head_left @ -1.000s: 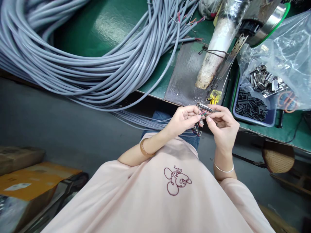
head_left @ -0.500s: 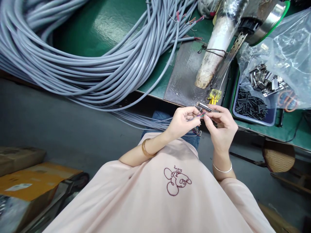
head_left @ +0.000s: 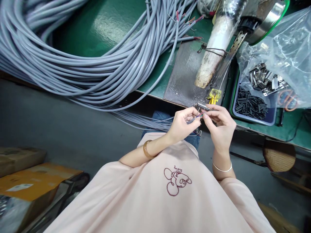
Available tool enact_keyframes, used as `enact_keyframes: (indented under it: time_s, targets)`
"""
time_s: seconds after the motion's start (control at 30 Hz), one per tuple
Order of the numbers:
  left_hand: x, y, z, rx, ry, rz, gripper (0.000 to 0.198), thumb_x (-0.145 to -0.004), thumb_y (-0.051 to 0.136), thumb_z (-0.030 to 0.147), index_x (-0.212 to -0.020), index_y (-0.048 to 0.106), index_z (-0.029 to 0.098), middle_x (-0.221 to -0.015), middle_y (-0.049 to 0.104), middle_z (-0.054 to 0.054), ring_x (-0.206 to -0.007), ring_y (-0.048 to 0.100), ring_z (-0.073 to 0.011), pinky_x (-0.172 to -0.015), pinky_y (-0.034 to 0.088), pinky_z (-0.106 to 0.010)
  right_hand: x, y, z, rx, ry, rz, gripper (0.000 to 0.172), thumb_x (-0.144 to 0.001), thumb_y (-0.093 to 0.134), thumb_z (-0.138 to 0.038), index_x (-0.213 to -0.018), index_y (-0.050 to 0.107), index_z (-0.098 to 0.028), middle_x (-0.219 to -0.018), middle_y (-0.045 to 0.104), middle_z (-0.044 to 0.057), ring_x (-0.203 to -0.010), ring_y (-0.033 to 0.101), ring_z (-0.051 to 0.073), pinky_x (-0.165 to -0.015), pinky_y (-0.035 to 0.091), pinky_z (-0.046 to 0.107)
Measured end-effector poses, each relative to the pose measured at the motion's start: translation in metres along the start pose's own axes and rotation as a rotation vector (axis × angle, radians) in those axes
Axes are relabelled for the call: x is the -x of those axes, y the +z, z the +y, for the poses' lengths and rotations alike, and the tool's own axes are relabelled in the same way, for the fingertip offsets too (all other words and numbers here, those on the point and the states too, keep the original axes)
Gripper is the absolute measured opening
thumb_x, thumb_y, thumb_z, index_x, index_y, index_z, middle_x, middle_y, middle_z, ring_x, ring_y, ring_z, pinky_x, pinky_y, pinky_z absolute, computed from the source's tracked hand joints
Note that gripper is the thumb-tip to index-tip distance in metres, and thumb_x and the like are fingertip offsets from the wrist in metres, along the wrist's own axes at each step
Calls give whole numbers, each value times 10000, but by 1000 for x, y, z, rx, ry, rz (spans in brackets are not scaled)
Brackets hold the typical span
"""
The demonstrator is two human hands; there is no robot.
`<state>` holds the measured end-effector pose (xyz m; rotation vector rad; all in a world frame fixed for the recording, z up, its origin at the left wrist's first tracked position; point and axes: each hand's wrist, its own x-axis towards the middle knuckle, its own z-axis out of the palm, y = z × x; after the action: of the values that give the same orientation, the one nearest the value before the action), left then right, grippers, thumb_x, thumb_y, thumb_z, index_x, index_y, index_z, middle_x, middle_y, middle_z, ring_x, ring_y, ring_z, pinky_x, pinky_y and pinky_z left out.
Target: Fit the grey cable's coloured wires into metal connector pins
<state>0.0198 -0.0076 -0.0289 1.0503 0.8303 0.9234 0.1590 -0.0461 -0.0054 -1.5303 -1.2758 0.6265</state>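
My left hand (head_left: 183,124) is closed in a pinch around the end of a grey cable (head_left: 191,121). From that end fan out thin coloured wires (head_left: 200,114). The thumb and fingertips of my right hand (head_left: 220,124) are closed at these wires, facing my left hand. Just beyond the fingertips, a small metal multi-pin connector (head_left: 203,107) lies between the two hands near the bench edge; what supports it is partly hidden. Close behind it stands a yellow clamp-like piece (head_left: 214,96). Under the hands hangs another wired connector (head_left: 198,132).
A large bundle of grey cables (head_left: 109,69) covers the left bench. A white-wrapped rod (head_left: 211,61) and a solder-wire reel (head_left: 269,24) overhang a dark plate (head_left: 182,77). At right are a blue tray (head_left: 272,119) of black tubes and a plastic bag (head_left: 296,48) beside metal connectors.
My right hand has shifted slightly left. The connector between the hands has moved a little left and lies at a slightly flatter angle. The left hand stays nearly in place.
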Motion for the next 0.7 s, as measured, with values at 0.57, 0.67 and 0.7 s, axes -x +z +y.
enact_keyframes:
  time_s: [0.57,0.67,0.7]
  targets:
    - [3,-2,-3,-17,34,-58,65,-762,615,124,-824,618,144,-737,609,12,-612,530,-59,-590,414,-186,-3,-7,5,-129,137,-99,39,-839,773,-278,-866,768,-250,-1143,713,38,-964,750,176,-877,668,331]
    - [4,-1,-3,-27,37,-72,61,-771,610,130,-830,611,143,-764,626,3,-634,550,-65,-614,433,-194,-3,-8,5,-123,134,-127,30,-839,770,-268,-867,774,-260,-1140,713,37,-1016,733,175,-876,666,316]
    - [5,-1,-3,-29,36,-74,60,-773,612,134,-831,610,143,-773,631,0,-640,557,-66,-622,440,-195,-3,-8,5,-123,131,-131,31,-839,769,-263,-869,775,-263,-1137,713,35,-1027,729,175,-876,665,313]
